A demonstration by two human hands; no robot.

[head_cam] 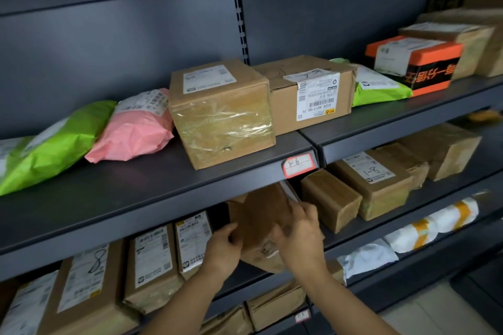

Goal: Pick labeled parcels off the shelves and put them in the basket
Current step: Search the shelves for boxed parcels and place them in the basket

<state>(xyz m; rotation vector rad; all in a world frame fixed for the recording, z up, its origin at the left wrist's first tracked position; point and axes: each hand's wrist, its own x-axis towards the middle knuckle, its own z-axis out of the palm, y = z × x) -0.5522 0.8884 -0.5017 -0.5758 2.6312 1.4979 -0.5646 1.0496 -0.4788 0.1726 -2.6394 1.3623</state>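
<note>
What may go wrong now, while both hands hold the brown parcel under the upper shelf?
1. The tilted brown parcel sits close under the red-bordered shelf tag; lifting it may knock the tag.
2. The left hand and right hand grip only its sides, so it may slip.

green mailer point(46, 147), pink mailer point(133, 130), orange-and-black box point(419, 62) (white label), brown cartons point(220, 114) on dark grey shelves point(152, 182)

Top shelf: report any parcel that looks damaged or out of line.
The taped cardboard box sits turned at an angle to the shelf edge, further forward than its neighbours, its clear tape wrinkled. The barcode-labelled box beside it has a creased, dented top. Nothing looks spilled or torn open.
</note>
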